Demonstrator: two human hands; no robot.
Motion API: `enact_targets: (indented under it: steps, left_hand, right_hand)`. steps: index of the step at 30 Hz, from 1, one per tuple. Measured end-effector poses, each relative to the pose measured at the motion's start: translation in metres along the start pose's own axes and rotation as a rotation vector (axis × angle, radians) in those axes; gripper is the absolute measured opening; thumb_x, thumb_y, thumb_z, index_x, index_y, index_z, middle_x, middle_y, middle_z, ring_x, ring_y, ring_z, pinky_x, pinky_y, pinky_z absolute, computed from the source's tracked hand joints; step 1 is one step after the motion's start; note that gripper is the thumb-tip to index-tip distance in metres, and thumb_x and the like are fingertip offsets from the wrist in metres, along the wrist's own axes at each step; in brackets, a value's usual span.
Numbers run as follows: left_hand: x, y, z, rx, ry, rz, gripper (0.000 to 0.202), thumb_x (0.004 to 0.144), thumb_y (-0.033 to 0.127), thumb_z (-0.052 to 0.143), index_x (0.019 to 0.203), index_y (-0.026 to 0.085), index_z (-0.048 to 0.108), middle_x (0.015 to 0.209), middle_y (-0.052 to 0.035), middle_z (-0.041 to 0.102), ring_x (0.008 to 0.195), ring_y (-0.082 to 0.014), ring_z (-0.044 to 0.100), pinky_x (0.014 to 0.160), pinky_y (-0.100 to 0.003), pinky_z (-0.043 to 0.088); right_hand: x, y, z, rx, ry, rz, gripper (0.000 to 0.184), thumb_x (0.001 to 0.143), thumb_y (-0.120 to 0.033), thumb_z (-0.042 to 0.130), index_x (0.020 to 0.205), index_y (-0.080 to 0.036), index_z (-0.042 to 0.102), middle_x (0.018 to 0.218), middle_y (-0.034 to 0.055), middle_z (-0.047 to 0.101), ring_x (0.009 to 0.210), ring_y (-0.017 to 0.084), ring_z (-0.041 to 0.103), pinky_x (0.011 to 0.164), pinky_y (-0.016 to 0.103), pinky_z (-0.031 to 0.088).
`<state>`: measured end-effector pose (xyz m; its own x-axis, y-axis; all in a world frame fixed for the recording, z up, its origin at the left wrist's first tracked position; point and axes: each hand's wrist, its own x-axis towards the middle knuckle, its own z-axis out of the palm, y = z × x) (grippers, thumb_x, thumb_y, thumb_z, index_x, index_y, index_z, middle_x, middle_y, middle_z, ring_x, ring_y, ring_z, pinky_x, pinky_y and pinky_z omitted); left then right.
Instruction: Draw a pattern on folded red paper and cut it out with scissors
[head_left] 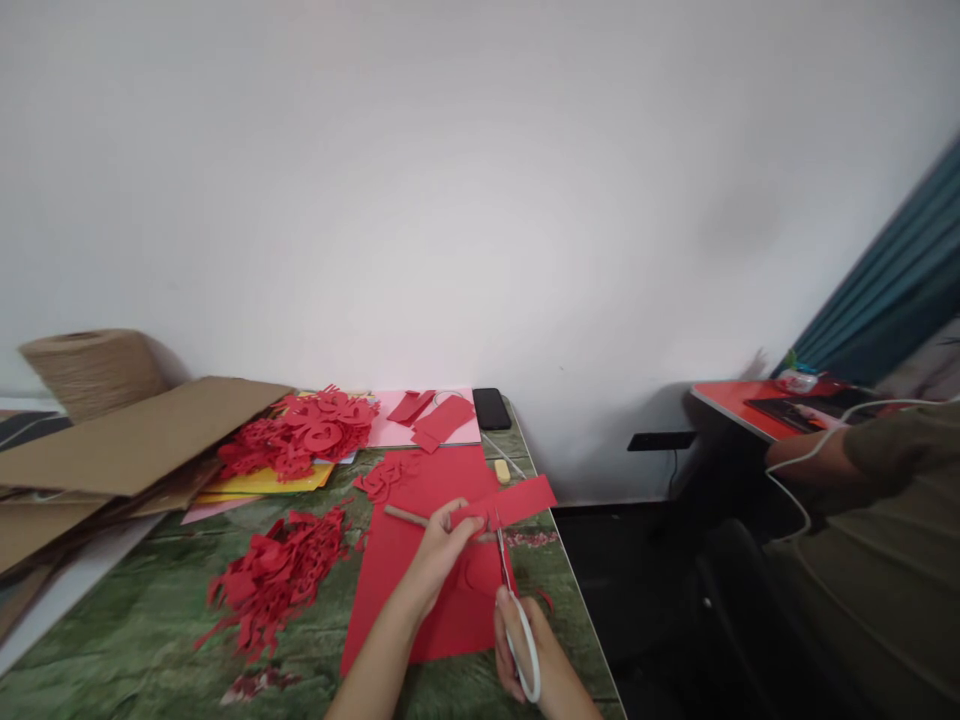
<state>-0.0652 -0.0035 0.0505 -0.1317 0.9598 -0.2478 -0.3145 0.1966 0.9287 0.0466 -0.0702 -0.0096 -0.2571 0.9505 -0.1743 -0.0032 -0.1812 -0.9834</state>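
My left hand (442, 545) is closed on a strip of red paper (527, 500), thumb on top, holding it above a larger red sheet (442, 615). White-handled scissors (531, 650) are in my right hand (536, 640), fingers through the loops. Their blades point away from me and meet the strip's near edge just right of my left fingers. A thin brown stick (405, 515) lies by my left hand, its far part hidden behind the fingers. Small red cut-outs (382, 478) rest at the sheet's upper left corner.
Piles of red paper cuttings (277, 575) and cut-outs (319, 435) lie left, beside cardboard (142, 430) and a twine spool (94, 370). A phone (492, 408) and yellow eraser-like block (502, 472) sit at the back. On the right, a person (877, 560) is beside a red-topped desk (739, 405).
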Motion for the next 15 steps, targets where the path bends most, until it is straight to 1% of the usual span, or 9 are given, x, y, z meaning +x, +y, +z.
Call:
enact_targets:
  steps: [3, 7, 9, 12, 15]
  left_hand:
    - [-0.0003, 0.0005, -0.0003, 0.016, -0.016, 0.001, 0.045, 0.054, 0.029, 0.075, 0.094, 0.018, 0.058, 0.080, -0.0024, 0.065, 0.086, -0.0201, 0.061, 0.082, -0.029, 0.042]
    - [-0.0020, 0.0025, -0.0012, 0.009, -0.039, -0.011, 0.042, 0.056, 0.027, 0.073, 0.094, 0.018, 0.058, 0.080, -0.0021, 0.065, 0.083, -0.0186, 0.061, 0.083, -0.029, 0.041]
    - [-0.0028, 0.0034, -0.0019, 0.003, -0.052, -0.023, 0.039, 0.057, 0.026, 0.072, 0.093, 0.017, 0.058, 0.079, -0.0020, 0.064, 0.082, -0.0179, 0.061, 0.083, -0.029, 0.041]
    - [-0.0034, 0.0043, -0.0024, -0.012, -0.062, -0.025, 0.036, 0.058, 0.024, 0.071, 0.091, 0.018, 0.058, 0.078, -0.0012, 0.064, 0.082, -0.0176, 0.061, 0.083, -0.029, 0.041]
    - [-0.0037, 0.0048, -0.0019, -0.010, -0.050, -0.021, 0.035, 0.058, 0.023, 0.071, 0.090, 0.018, 0.058, 0.077, -0.0010, 0.063, 0.081, -0.0178, 0.061, 0.082, -0.030, 0.042]
  right_hand:
    - [-0.0014, -0.0029, -0.0015, 0.007, -0.019, -0.013, 0.072, 0.073, -0.073, 0.023, 0.025, -0.019, 0.029, 0.023, -0.0049, 0.025, 0.020, 0.002, 0.023, 0.023, 0.016, 0.015]
    - [-0.0040, -0.0051, -0.0034, 0.004, -0.051, -0.028, 0.071, 0.073, -0.073, 0.023, 0.027, -0.020, 0.030, 0.024, -0.0061, 0.023, 0.020, 0.002, 0.023, 0.024, 0.017, 0.015]
    - [-0.0046, -0.0035, -0.0033, 0.016, -0.035, -0.017, 0.069, 0.074, -0.072, 0.024, 0.029, -0.020, 0.030, 0.025, -0.0060, 0.025, 0.021, 0.002, 0.023, 0.024, 0.017, 0.014]
    - [-0.0034, 0.0007, -0.0022, 0.057, -0.002, 0.009, 0.064, 0.072, -0.073, 0.027, 0.036, -0.020, 0.033, 0.026, -0.0072, 0.027, 0.021, 0.003, 0.023, 0.023, 0.017, 0.014]
    - [-0.0009, 0.0039, -0.0012, 0.072, -0.007, 0.016, 0.063, 0.071, -0.074, 0.027, 0.037, -0.022, 0.031, 0.025, -0.0080, 0.024, 0.020, 0.003, 0.021, 0.022, 0.017, 0.014]
